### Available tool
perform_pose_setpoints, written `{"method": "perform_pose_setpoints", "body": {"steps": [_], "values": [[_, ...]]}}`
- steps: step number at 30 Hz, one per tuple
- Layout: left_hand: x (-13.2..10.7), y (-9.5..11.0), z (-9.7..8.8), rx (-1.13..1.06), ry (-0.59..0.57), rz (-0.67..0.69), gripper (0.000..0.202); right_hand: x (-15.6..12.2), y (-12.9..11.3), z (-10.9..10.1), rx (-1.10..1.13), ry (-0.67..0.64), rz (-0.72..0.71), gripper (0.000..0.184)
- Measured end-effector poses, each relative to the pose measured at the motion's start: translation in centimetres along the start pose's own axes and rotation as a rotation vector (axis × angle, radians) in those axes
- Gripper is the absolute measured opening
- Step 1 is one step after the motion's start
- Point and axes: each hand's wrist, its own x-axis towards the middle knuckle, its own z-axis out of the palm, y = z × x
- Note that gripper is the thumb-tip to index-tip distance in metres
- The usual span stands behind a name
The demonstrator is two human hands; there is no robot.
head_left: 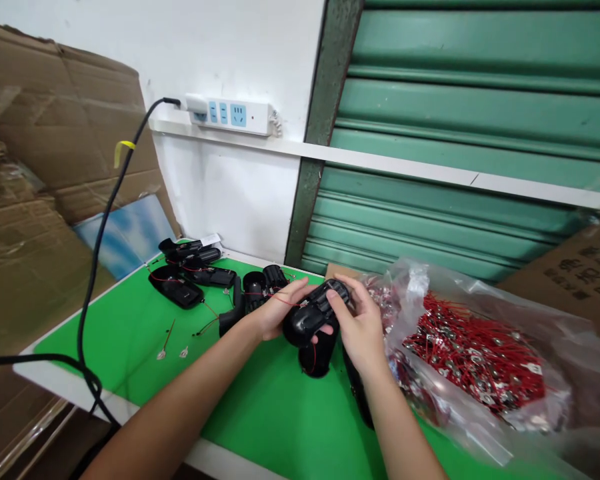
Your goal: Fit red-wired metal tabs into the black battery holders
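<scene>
Both hands hold a black plastic housing [305,320] with a rounded end, a ribbed battery-like compartment and a thin red wire. My left hand [280,310] grips it from the left, fingers curled beneath. From the right, my right hand [363,320] wraps round it, its thumb pressing on the compartment. Just below hangs or lies another black part [317,357]; whether it is joined to the housing I cannot tell. Behind my left hand are more black housings [255,290]. Under my right forearm a dark part [357,387] is mostly hidden.
A clear plastic bag [415,293] of red-wired metal contacts [480,353] stands at the right. More black housings [177,287] lie at the back left of the green tabletop [120,347], near loose contacts [161,353]. A black cable [100,233] runs from the power strip [235,115] past cardboard [70,127].
</scene>
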Motion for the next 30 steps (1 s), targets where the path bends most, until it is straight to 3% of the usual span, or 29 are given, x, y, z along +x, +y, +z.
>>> {"method": "perform_pose_setpoints", "body": {"steps": [3, 5, 9, 14, 21, 26, 30], "values": [[0.7, -0.9, 0.1, 0.071, 0.113, 0.201, 0.06, -0.6, -0.3, 0.6, -0.263, 0.185, -0.2, 0.035], [1.4, -1.4, -0.1, 0.137, 0.121, 0.305, 0.059, -0.8, -0.4, 1.0, -0.19, 0.21, -0.162, 0.033], [1.7, -1.9, -0.2, 0.371, 0.032, 0.348, 0.07, -0.6, -0.1, 1.2, 0.05, 0.215, -0.001, 0.034], [0.4, -1.7, 0.7, 0.693, 0.077, 0.43, 0.079, -0.7, 0.2, 0.9, -0.045, 0.263, -0.088, 0.022], [0.7, -1.7, 1.0, 0.645, 0.176, 0.483, 0.079, -1.4, 0.8, 0.9, -0.245, 0.27, -0.196, 0.019], [1.6, -1.9, 0.4, 0.539, 0.273, 0.483, 0.087, -1.3, 0.9, 1.1, -0.237, 0.204, -0.226, 0.014], [1.8, -2.0, 0.4, 0.513, 0.317, 0.489, 0.089, -1.1, 0.1, 0.9, -0.309, 0.084, -0.365, 0.009]]}}
